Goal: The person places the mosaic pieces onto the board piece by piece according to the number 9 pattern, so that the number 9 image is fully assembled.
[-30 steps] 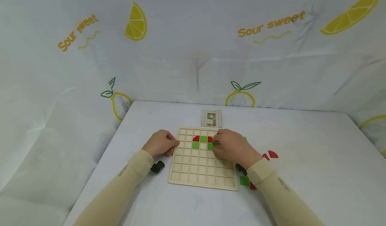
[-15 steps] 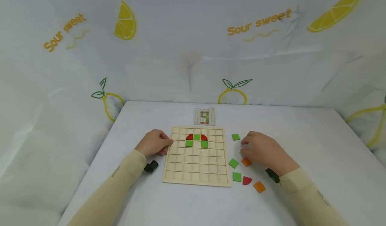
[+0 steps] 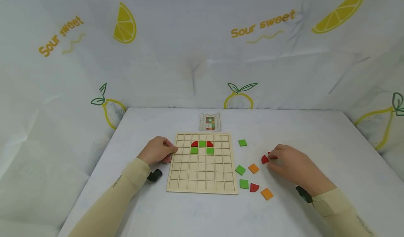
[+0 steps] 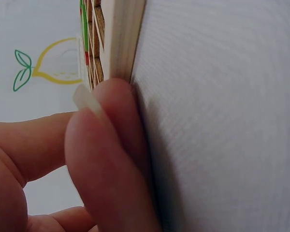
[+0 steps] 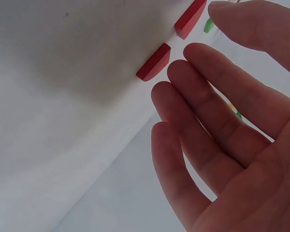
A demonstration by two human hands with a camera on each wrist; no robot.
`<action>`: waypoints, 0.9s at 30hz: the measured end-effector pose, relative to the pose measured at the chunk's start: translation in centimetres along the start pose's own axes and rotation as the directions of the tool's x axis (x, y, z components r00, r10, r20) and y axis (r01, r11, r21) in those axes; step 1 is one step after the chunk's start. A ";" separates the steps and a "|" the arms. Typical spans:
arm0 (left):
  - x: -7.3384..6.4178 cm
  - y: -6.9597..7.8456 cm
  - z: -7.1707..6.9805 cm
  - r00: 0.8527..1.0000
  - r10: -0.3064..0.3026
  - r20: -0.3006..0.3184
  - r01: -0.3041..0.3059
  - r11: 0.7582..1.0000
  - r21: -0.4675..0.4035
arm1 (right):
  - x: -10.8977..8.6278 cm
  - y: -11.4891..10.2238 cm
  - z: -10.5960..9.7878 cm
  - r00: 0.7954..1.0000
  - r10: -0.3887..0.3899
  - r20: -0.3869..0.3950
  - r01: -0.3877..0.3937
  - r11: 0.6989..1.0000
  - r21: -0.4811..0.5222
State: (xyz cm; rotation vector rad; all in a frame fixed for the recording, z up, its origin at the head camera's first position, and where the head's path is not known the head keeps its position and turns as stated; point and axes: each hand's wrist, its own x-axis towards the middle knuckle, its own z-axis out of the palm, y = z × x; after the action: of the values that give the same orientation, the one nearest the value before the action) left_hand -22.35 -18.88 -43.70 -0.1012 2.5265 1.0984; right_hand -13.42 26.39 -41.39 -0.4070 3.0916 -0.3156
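A square wooden grid board [image 3: 202, 166] lies flat on the table. Set in its upper rows are two red quarter-circle tiles [image 3: 194, 144] and several green square tiles [image 3: 202, 144]. My left hand [image 3: 157, 149] is at the board's left side, with thumb and a fingertip at the rim; the left wrist view shows a fingertip against the board's edge [image 4: 123, 43]. Off to the right, my right hand [image 3: 296, 163] hovers with loosely bent fingers by two loose red quarter-circle tiles [image 3: 264, 159]. In the right wrist view both red tiles [image 5: 154, 63] lie just beyond the fingertips, apart from them.
Behind the board lies a small pattern card [image 3: 210, 122]. Right of the board are several loose green squares [image 3: 242, 143], orange squares [image 3: 253, 168] and a red quarter-circle tile [image 3: 254, 188]. White cloth with lemon prints [image 3: 238, 100] rises behind the table.
My right hand has left the board's upper rows and moved right, past the loose tiles, to the two red ones. My left hand stays at the board's edge. The head view has shifted slightly.
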 end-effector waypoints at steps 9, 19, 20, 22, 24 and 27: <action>0.2 -0.1 0.1 1.000 -0.014 -0.002 0.014 1.000 -0.009 | 0.2 -0.2 0.4 1.000 0.005 -0.010 -0.005 1.000 -0.009; -0.1 0.2 0.1 1.000 -0.012 -0.006 0.012 1.000 -0.019 | 1.1 -0.9 0.9 0.999 -0.032 -0.018 0.031 0.998 -0.052; -0.2 0.2 0.1 1.000 -0.012 -0.007 0.012 1.000 -0.021 | 1.2 -1.0 1.0 0.999 -0.039 -0.021 0.038 0.998 -0.051; -0.2 0.2 0.1 1.000 -0.010 -0.011 0.009 1.000 -0.018 | 1.4 -1.1 1.1 0.999 -0.051 -0.020 0.049 0.997 -0.051; -0.2 0.2 0.0 1.000 -0.005 -0.013 0.005 1.000 -0.015 | 1.6 -1.1 1.1 0.999 -0.047 -0.014 0.046 0.998 -0.049; -0.3 0.2 0.1 1.000 -0.002 -0.012 0.002 1.000 -0.008 | 1.8 -1.0 1.1 0.999 -0.033 0.006 0.033 0.999 -0.041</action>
State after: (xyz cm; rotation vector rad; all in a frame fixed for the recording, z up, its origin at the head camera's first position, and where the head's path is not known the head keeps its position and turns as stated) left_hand -22.13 -18.71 -43.47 -0.1136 2.5324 1.1104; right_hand -14.87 24.73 -42.22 -0.4591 3.0935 -0.2509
